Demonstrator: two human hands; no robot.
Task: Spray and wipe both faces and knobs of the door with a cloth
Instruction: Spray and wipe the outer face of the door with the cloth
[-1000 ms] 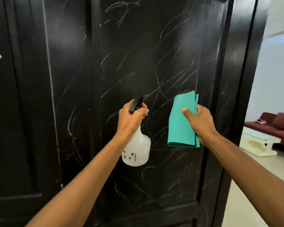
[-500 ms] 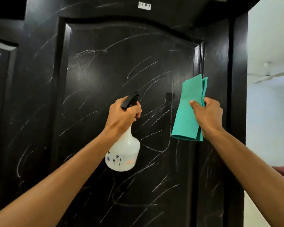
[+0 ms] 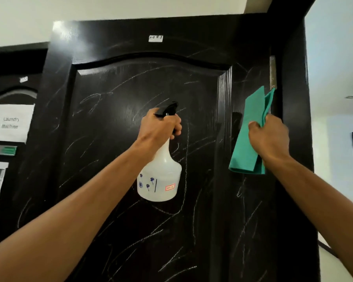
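Since a second ago the view has climbed from the door's mid panel to its top rail, and both hands have risen with it. Judged: spraying is about to start at the top; the chalky scratches are unwiped. The left hand [image 3: 160,127] grasps one spray bottle [image 3: 159,178] by its trigger head, nozzle facing the door [image 3: 114,151]. The right hand [image 3: 268,137] clutches one folded green cloth [image 3: 247,143] near the hinge [image 3: 272,72] edge. No knob is visible.

Black door [image 3: 130,139] stands upright, face covered in pale scratch-like streaks; small white label [image 3: 155,38] fixed near top edge; metal hinge [image 3: 272,72] on right side
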